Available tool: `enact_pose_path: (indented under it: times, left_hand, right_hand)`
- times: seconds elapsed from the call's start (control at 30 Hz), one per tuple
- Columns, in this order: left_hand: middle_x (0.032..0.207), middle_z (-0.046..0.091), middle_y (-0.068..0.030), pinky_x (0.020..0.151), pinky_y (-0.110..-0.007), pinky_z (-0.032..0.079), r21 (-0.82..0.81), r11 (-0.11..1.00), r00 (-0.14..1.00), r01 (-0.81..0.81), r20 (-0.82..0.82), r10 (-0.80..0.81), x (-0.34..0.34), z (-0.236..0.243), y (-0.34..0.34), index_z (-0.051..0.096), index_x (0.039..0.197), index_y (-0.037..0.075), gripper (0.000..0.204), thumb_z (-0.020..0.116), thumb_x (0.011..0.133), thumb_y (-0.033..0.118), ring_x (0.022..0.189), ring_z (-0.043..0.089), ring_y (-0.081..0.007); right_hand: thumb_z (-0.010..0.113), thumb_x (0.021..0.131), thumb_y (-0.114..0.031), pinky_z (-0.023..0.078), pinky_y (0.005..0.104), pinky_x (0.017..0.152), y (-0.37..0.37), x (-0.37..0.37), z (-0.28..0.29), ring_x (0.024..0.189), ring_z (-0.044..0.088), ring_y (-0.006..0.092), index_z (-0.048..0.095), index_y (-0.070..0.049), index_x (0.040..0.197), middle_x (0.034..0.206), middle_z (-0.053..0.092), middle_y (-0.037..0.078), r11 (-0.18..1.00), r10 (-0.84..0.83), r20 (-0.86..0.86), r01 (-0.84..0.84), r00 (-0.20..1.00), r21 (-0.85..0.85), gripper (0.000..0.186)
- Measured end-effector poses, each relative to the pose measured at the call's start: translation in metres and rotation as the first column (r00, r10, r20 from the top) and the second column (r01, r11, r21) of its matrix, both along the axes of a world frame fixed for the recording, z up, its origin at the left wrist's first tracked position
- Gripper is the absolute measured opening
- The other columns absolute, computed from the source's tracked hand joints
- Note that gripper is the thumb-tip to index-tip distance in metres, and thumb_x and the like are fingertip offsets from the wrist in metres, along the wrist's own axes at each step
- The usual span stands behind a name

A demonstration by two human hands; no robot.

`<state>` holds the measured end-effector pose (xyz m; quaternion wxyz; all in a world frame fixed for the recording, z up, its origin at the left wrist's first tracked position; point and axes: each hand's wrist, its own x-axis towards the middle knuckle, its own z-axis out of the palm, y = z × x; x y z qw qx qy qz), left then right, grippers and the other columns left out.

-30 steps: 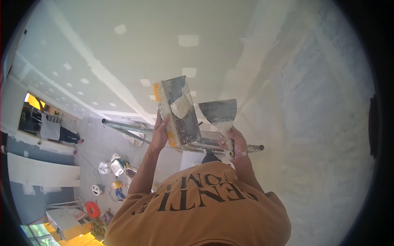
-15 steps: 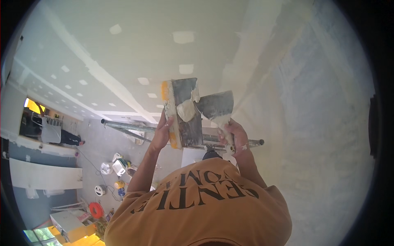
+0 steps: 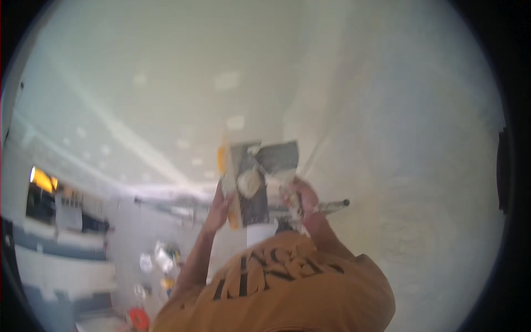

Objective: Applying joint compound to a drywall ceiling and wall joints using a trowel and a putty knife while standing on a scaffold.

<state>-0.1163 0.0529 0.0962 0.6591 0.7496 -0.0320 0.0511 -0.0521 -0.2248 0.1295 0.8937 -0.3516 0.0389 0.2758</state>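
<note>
Head view, motion-blurred. Left hand [image 3: 219,209]: fingers closed on the long pale, yellow-marked edge of one broad steel blade [image 3: 256,207], its smeared face toward the camera. On that face: one lump of white compound [image 3: 250,183], near the middle, with a smaller smear toward the far end. Right hand [image 3: 305,195]: fingers wrapped around the coated handle of one flared steel scraper [image 3: 278,157]; its blade points away from the wearer, the left corner overlapping the broad blade in view, contact uncertain. Below both hands: one orange-brown shirt [image 3: 310,299], dark-lettered, on the wearer. Behind the tools: metal tubes [image 3: 334,206], running crosswise. Beyond: one grey-green board surface [image 3: 182,33] with pale patches [image 3: 226,81] and one long pale stripe [image 3: 133,139]. Far left: one other person [image 3: 67,217] in a pale top, small and blurred. Lower left: grey floor [image 3: 124,232] carrying white containers [image 3: 163,257], indistinct; near the bottom rim, one red-orange round item [image 3: 142,315].
</note>
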Motion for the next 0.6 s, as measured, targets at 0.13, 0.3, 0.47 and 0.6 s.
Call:
enact_pose_path:
  times: [0.13,0.3,0.47,0.6]
  left_hand:
    - [0.154,0.038,-0.016,0.115,-0.038,0.035,-0.251,0.968,0.994,-0.003,-0.108,-0.025,0.005,0.004,-0.004,0.017,0.16,0.004,0.071,0.052,0.103,0.03,0.139,0.041,-0.0264]
    - [0.146,0.046,-0.014,0.111,-0.037,0.038,-0.548,0.835,0.989,0.037,-0.099,-0.109,0.006,0.0,-0.003,0.023,0.157,0.002,0.061,0.047,0.103,0.017,0.133,0.046,-0.0247]
    - [0.141,0.053,-0.0138,0.105,-0.042,0.048,-0.634,0.773,0.99,-0.001,-0.111,-0.089,-0.008,-0.022,0.011,0.029,0.155,0.008,0.055,0.046,0.104,0.02,0.126,0.056,-0.0288]
    - [0.138,0.055,-0.015,0.103,-0.043,0.05,-0.667,0.741,0.983,-0.074,-0.173,-0.057,-0.019,-0.038,0.011,0.03,0.154,0.007,0.054,0.046,0.103,0.02,0.122,0.059,-0.03]
  right_hand:
    - [0.06,0.097,-0.017,0.051,0.0307,0.065,0.009,0.018,-0.001,0.075,0.059,0.0192,0.056,-0.006,0.124,0.097,0.062,0.01,0.989,-0.109,0.016,0.107,0.994,0.106,0.03]
    - [0.063,0.096,-0.02,0.049,0.0309,0.065,-0.011,0.047,0.019,0.074,0.057,0.0181,0.053,-0.003,0.127,0.091,0.06,0.011,0.961,-0.08,0.294,-0.005,0.952,0.278,0.037]
    - [0.062,0.095,-0.016,0.049,0.0313,0.065,-0.034,0.051,0.031,0.074,0.058,0.0191,0.053,-0.002,0.126,0.091,0.06,0.012,0.946,-0.274,0.342,0.187,0.899,0.265,0.035]
    - [0.059,0.096,-0.012,0.048,0.0321,0.067,-0.05,0.061,0.042,0.078,0.058,0.0198,0.054,-0.002,0.122,0.091,0.06,0.011,0.915,-0.388,0.368,0.305,0.845,0.263,0.029]
